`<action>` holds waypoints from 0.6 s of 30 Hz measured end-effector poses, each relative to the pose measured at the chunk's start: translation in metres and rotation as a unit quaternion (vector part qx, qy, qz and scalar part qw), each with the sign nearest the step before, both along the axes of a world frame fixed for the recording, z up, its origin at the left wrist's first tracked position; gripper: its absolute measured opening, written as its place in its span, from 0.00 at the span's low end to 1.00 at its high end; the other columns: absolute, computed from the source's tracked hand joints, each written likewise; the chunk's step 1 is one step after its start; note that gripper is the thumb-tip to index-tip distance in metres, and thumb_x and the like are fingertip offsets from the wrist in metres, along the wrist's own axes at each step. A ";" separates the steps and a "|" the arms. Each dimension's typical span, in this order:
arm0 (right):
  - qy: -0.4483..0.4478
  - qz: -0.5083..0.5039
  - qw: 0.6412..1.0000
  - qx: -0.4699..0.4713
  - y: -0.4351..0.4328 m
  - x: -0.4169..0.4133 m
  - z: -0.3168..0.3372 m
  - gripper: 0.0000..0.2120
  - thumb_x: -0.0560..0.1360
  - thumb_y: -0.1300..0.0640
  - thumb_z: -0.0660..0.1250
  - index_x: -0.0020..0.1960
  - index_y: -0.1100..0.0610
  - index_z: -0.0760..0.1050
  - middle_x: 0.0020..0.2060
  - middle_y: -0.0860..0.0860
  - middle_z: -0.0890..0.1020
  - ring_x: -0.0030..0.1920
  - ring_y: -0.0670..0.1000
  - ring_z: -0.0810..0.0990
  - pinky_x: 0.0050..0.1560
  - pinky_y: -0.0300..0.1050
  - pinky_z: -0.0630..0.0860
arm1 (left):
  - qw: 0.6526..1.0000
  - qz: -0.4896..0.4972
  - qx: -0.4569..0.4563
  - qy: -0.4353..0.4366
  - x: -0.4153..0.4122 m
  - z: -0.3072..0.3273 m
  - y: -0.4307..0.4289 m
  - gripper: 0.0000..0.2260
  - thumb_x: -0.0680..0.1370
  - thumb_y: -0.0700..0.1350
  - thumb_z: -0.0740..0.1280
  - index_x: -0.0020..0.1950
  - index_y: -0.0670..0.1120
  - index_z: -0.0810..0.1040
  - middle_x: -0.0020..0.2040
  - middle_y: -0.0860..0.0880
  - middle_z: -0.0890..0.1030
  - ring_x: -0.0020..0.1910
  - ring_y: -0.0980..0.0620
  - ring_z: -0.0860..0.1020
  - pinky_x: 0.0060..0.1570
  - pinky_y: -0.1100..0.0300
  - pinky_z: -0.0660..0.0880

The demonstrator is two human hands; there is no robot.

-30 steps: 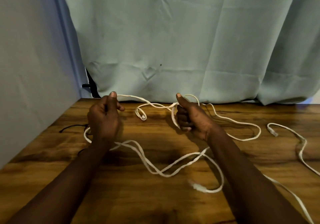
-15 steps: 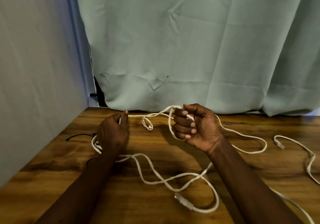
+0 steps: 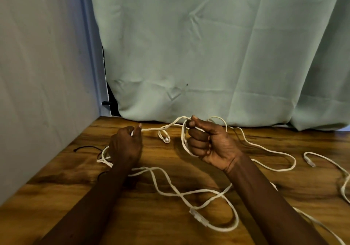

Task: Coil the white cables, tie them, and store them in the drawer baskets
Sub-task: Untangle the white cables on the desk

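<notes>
A long white flat cable (image 3: 166, 184) sprawls in loose loops over the wooden table (image 3: 189, 231). My right hand (image 3: 210, 146) is raised, palm toward me, fingers curled round a loop of the cable. My left hand (image 3: 126, 146) pinches a strand between thumb and fingers; that strand runs taut across to my right hand. One plug (image 3: 167, 139) dangles between the hands. Another plug (image 3: 198, 218) lies near the front. A second white cable (image 3: 337, 167) lies at the right with its plug (image 3: 309, 161) free.
A pale green curtain (image 3: 208, 55) hangs along the table's far edge and a grey wall (image 3: 37, 74) closes the left side. A thin black wire (image 3: 85, 147) lies on the table by my left wrist. No drawer or basket is in view.
My right hand has turned palm-up and lifted with its loop. My left hand slid slightly toward the right hand. The camera tilted up, so the table sits lower.
</notes>
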State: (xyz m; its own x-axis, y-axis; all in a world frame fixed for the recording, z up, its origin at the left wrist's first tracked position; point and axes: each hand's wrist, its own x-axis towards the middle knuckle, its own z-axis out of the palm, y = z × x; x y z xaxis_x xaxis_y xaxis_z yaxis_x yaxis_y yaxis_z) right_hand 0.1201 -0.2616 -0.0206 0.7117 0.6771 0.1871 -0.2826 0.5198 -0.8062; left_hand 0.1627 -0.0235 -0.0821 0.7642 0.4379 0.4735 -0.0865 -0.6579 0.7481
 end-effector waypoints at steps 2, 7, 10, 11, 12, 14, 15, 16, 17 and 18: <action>0.002 0.004 1.000 0.009 -0.001 0.000 -0.001 0.09 0.80 0.52 0.65 0.43 0.55 0.76 0.24 0.46 0.57 0.22 0.45 0.53 0.22 0.38 0.51 | 0.999 0.004 0.037 0.005 0.000 0.000 -0.002 0.22 0.83 0.61 0.59 0.39 0.47 0.80 0.39 0.43 0.83 0.43 0.38 0.80 0.43 0.50 0.74; 0.047 -0.126 0.989 0.062 -0.008 -0.003 0.007 0.17 0.81 0.53 0.57 0.33 0.52 0.66 0.18 0.46 0.58 0.20 0.47 0.51 0.23 0.37 0.48 | 0.987 0.013 0.159 0.034 -0.005 0.003 -0.013 0.24 0.83 0.63 0.56 0.48 0.49 0.84 0.43 0.44 0.85 0.46 0.40 0.82 0.45 0.51 0.75; 0.066 -0.305 0.948 0.068 -0.014 0.002 0.008 0.21 0.80 0.54 0.56 0.28 0.50 0.63 0.17 0.46 0.57 0.15 0.45 0.54 0.21 0.34 0.49 | 0.985 -0.009 0.167 0.046 -0.006 0.002 -0.020 0.24 0.82 0.65 0.56 0.48 0.51 0.85 0.44 0.45 0.86 0.47 0.40 0.82 0.47 0.50 0.77; 0.061 -0.363 0.929 0.050 -0.017 0.005 0.006 0.22 0.81 0.54 0.56 0.27 0.49 0.63 0.18 0.45 0.57 0.15 0.45 0.54 0.20 0.33 0.50 | 0.985 -0.023 0.163 0.054 -0.006 0.001 -0.022 0.24 0.81 0.66 0.57 0.48 0.52 0.86 0.44 0.46 0.86 0.48 0.40 0.83 0.47 0.50 0.77; 0.051 -0.416 0.908 0.019 -0.018 0.007 0.004 0.23 0.81 0.54 0.57 0.27 0.49 0.63 0.18 0.45 0.57 0.16 0.45 0.54 0.20 0.34 0.51 | 0.985 -0.042 0.158 0.061 -0.006 0.000 -0.023 0.23 0.81 0.66 0.57 0.48 0.52 0.86 0.44 0.46 0.86 0.48 0.41 0.83 0.48 0.50 0.77; 0.039 -0.462 0.886 -0.016 -0.021 0.009 -0.001 0.22 0.81 0.54 0.58 0.28 0.49 0.63 0.19 0.45 0.57 0.17 0.45 0.54 0.20 0.34 0.52 | 0.983 -0.082 0.153 0.067 -0.007 -0.001 -0.026 0.22 0.81 0.65 0.59 0.51 0.51 0.85 0.45 0.47 0.86 0.49 0.42 0.83 0.48 0.51 0.77; 0.049 -0.443 0.895 -0.001 -0.020 0.010 -0.002 0.21 0.81 0.54 0.57 0.29 0.49 0.63 0.19 0.45 0.57 0.17 0.45 0.55 0.19 0.33 0.53 | 0.981 -0.091 0.165 0.056 -0.008 0.000 -0.028 0.19 0.82 0.63 0.60 0.53 0.51 0.83 0.46 0.46 0.86 0.50 0.42 0.83 0.48 0.51 0.76; 0.066 -0.401 0.913 0.036 -0.019 0.010 -0.004 0.21 0.81 0.53 0.56 0.29 0.49 0.63 0.18 0.45 0.57 0.16 0.45 0.56 0.19 0.33 0.54 | 0.978 -0.094 0.185 0.037 -0.010 0.002 -0.028 0.15 0.83 0.60 0.60 0.56 0.52 0.80 0.47 0.46 0.86 0.51 0.41 0.83 0.48 0.51 0.76; 0.081 -0.349 0.930 0.080 -0.016 0.008 -0.004 0.21 0.81 0.52 0.55 0.30 0.50 0.63 0.18 0.46 0.58 0.16 0.45 0.57 0.20 0.33 0.55 | 0.972 -0.098 0.211 0.020 -0.011 0.003 -0.029 0.13 0.83 0.58 0.61 0.57 0.52 0.78 0.48 0.45 0.85 0.51 0.41 0.82 0.47 0.51 0.76; 0.089 -0.302 0.941 0.122 -0.013 0.006 -0.003 0.20 0.81 0.51 0.54 0.31 0.51 0.64 0.18 0.46 0.59 0.16 0.45 0.59 0.22 0.35 0.55 | 0.965 -0.106 0.241 0.011 -0.012 0.005 -0.030 0.11 0.84 0.56 0.60 0.58 0.51 0.76 0.49 0.46 0.84 0.50 0.42 0.82 0.47 0.51 0.76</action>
